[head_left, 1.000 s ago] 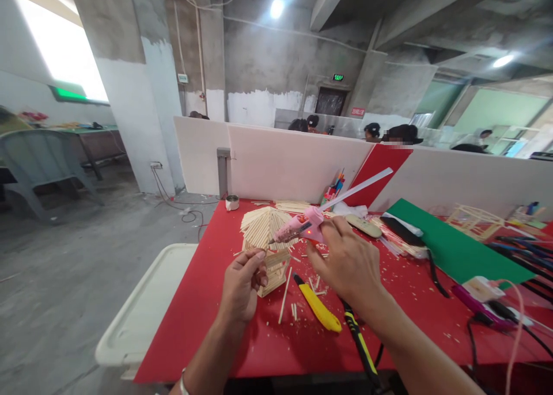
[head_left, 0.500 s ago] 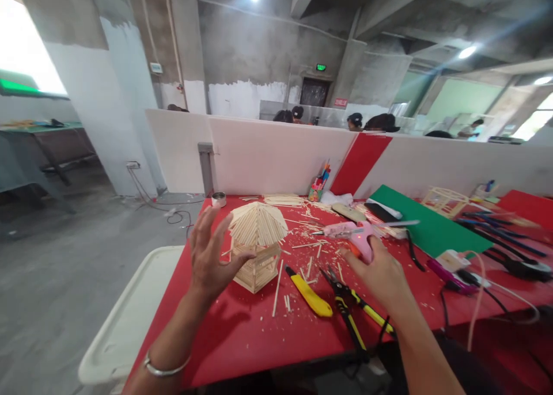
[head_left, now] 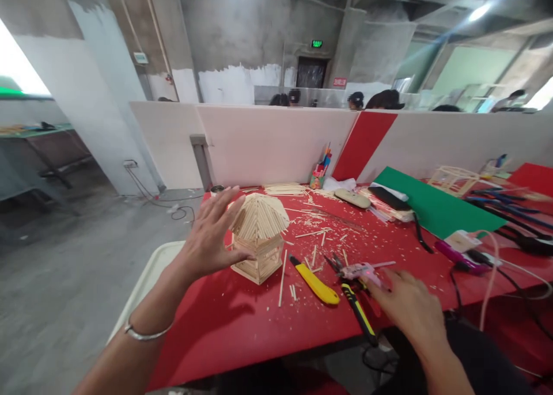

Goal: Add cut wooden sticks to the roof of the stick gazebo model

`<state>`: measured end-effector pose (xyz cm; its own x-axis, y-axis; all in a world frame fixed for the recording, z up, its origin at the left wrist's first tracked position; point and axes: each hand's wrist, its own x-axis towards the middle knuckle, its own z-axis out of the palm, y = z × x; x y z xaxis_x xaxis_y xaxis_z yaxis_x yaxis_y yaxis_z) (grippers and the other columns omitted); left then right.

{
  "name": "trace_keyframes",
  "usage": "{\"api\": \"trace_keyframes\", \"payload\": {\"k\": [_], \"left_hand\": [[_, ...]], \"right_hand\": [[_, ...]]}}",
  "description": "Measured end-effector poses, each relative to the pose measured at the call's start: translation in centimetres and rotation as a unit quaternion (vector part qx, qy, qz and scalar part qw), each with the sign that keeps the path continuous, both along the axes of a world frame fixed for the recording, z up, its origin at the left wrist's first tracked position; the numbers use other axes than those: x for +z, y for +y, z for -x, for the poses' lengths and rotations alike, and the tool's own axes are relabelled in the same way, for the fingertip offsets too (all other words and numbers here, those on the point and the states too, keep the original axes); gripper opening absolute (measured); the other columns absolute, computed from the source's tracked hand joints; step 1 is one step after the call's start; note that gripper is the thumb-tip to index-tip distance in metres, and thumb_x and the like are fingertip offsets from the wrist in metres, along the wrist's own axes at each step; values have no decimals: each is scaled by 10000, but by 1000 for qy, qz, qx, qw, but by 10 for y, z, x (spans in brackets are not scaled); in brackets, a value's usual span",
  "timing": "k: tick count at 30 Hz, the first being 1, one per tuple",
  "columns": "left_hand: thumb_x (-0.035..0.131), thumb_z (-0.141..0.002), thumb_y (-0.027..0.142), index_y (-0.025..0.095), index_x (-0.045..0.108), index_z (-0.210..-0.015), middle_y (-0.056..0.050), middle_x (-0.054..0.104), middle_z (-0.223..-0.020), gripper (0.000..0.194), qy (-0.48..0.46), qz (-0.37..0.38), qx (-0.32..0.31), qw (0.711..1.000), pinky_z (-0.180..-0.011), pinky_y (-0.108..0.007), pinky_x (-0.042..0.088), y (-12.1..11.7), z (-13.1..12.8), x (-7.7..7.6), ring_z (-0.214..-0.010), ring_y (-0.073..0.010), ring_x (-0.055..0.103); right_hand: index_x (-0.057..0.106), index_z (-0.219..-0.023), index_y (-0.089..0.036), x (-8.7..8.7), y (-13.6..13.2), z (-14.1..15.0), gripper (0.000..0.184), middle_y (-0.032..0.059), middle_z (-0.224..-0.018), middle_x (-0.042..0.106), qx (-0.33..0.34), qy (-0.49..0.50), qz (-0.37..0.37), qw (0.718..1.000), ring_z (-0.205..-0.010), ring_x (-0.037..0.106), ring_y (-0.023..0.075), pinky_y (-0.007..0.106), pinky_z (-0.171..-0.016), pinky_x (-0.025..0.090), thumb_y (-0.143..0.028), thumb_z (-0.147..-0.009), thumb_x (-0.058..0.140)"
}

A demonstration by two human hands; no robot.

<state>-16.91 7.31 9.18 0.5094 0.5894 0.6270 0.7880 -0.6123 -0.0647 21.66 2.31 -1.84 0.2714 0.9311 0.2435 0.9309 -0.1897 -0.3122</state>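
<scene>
A small pavilion model (head_left: 258, 239) built from thin wooden sticks, with a sloping roof, stands upright on the red table. Beside its left edge, my left hand (head_left: 211, 239) is raised with thumb and fingers spread, holding nothing. My right hand (head_left: 410, 306) has its thumb and fingers about the handle of a pink hot glue gun (head_left: 360, 270), low at the table's front right. That gun partly covers a pair of yellow-and-black pliers (head_left: 358, 313). Between the model and the pliers lies a yellow utility knife (head_left: 317, 283).
Loose sticks (head_left: 283, 189) and scraps lie across the red table (head_left: 207, 337). A pen cup (head_left: 317, 179) stands against the white partition (head_left: 268, 144). Rightward are a green board (head_left: 440, 205), a power strip with cords (head_left: 462, 259) and more tools. Other people's heads show beyond the partition.
My right hand has brought the glue gun down and toward me, from above the scraps to over the pliers. My left hand stays spread beside the model. The view has tipped downward.
</scene>
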Motion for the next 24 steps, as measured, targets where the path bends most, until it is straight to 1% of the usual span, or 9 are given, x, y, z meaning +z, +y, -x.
{"api": "trace_keyframes", "payload": {"k": [2, 3, 4, 5, 7, 10, 13, 17, 24], "left_hand": [[612, -669, 691, 202, 213, -1477, -183, 300, -1508, 1024, 10, 16, -18, 1000, -1110, -525, 189, 4, -1, 2, -1374, -372, 259], [608, -680, 684, 205, 212, -1477, -180, 302, -1508, 1011, 12, 24, -29, 999, -1112, -523, 189, 6, -1, 3, -1373, -367, 265], [605, -693, 674, 207, 211, -1478, -179, 307, -1507, 995, 13, 34, -40, 999, -1113, -521, 195, 8, -1, 4, -1370, -362, 276], [604, -706, 659, 204, 213, -1478, -181, 314, -1503, 977, 14, 44, -52, 998, -1111, -518, 207, 9, -1, 4, -1366, -357, 289], [606, -735, 620, 192, 226, -1475, -193, 331, -1491, 936, 9, 63, -68, 996, -1099, -511, 250, 12, 0, 5, -1355, -349, 316], [620, -758, 563, 190, 247, -1470, -201, 368, -1469, 886, -13, 75, -83, 994, -1075, -503, 305, 14, 2, 4, -1342, -346, 344], [645, -760, 519, 213, 266, -1466, -189, 400, -1452, 858, -39, 74, -98, 992, -1070, -503, 321, 13, 2, 1, -1333, -343, 363], [676, -753, 469, 220, 281, -1464, -185, 413, -1446, 850, -69, 66, -116, 989, -1075, -498, 328, 14, 1, -3, -1328, -339, 375], [670, -765, 448, 221, 313, -1449, -179, 420, -1443, 804, -81, 78, -106, 988, -1066, -500, 343, 12, -2, -3, -1318, -347, 389]], "right_hand": [[668, -1003, -160, 20, -3, 27, 404, 150, -1045, 652, 53, 30, -134, 989, -970, 605, 320, 478, -835, 476, -474, -833, 479], [667, -994, -175, 31, -4, 45, 352, 125, -1019, 658, 96, 68, -197, 973, -949, 615, 278, 446, -846, 486, -442, -857, 483], [664, -1003, -192, 42, -4, 64, 291, 104, -1014, 656, 160, 94, -240, 953, -953, 614, 243, 414, -860, 491, -392, -874, 497], [656, -1026, -207, 53, -3, 83, 240, 89, -1037, 649, 227, 111, -268, 930, -983, 604, 220, 392, -881, 489, -334, -883, 510], [628, -1100, -232, 72, 4, 117, 243, 73, -1111, 628, 330, 109, -308, 886, -1055, 577, 202, 388, -926, 472, -249, -879, 529], [588, -1172, -242, 91, 22, 149, 307, 72, -1238, 581, 399, 75, -324, 855, -1189, 503, 225, 442, -1007, 420, -238, -869, 535], [537, -1250, -207, 98, 39, 162, 418, 91, -1358, 499, 439, 28, -306, 844, -1291, 406, 250, 485, -1073, 349, -221, -832, 539], [492, -1300, -171, 94, 47, 170, 551, 109, -1410, 445, 461, 15, -294, 837, -1339, 342, 255, 502, -1108, 299, -147, -751, 523], [568, -1192, -196, 83, 47, 174, 431, 100, -1322, 534, 467, 92, -322, 818, -1294, 413, 239, 486, -1056, 377, -147, -768, 511]]}}
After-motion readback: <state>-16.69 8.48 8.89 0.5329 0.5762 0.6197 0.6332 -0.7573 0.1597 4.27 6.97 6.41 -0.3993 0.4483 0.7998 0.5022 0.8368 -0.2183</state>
